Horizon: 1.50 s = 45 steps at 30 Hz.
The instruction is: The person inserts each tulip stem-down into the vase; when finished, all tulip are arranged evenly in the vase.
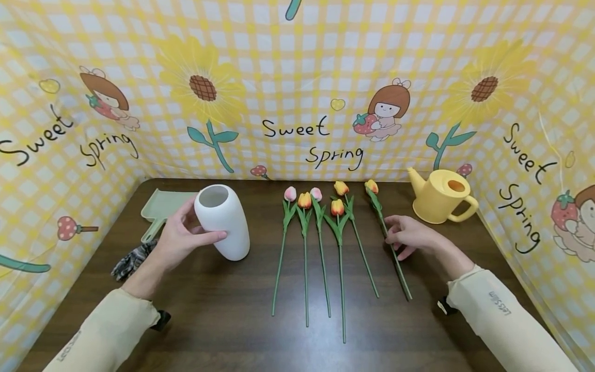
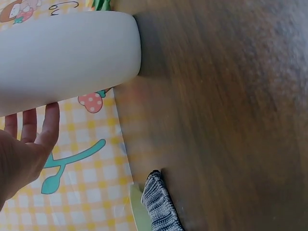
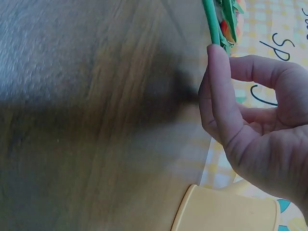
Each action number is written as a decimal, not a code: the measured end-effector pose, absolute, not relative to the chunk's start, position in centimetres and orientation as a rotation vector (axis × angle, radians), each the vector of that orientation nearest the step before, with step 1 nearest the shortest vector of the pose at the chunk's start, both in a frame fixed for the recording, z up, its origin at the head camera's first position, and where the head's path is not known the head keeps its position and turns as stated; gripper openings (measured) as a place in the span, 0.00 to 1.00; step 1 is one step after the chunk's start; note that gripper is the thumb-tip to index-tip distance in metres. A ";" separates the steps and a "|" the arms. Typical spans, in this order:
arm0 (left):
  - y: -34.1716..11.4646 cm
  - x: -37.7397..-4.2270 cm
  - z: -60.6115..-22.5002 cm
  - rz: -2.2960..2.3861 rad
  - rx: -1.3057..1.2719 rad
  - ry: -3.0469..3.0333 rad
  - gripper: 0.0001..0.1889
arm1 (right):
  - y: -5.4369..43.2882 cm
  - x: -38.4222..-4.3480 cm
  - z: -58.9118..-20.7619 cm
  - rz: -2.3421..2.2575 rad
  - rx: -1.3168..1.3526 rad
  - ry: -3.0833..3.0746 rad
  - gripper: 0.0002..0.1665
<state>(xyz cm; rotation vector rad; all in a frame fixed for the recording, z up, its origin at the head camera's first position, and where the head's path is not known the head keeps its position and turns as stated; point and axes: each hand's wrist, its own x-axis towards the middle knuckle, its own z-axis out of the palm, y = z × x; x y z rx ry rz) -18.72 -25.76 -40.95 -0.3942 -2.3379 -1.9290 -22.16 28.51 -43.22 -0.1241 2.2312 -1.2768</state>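
Note:
My left hand (image 1: 178, 232) grips a white vase (image 1: 229, 227) by its side, with the thumb across the front and the fingers behind. The vase leans a little, its round mouth facing up; in the left wrist view its smooth wall (image 2: 72, 53) lies against the fingertips. My right hand (image 1: 411, 235) pinches the green stem of an orange-yellow tulip (image 1: 375, 201), the rightmost one. That stem (image 3: 211, 21) meets the thumb and fingertips in the right wrist view. Left of it, several other tulips lie side by side, among them a pink one (image 1: 290, 194) and an orange one (image 1: 337, 207).
A yellow watering can (image 1: 439, 199) stands at the back right. At the left lie a pale green dustpan (image 1: 162, 206) and a dark knitted glove (image 1: 134, 261), partly behind my left arm. Yellow checked cloth (image 1: 288, 72) walls the brown table (image 1: 241, 320) on three sides.

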 end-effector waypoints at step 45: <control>-25.8 -18.7 -41.4 -1.870 -0.434 -2.365 0.44 | 20.6 -20.2 -36.4 -2.132 -0.371 1.595 0.07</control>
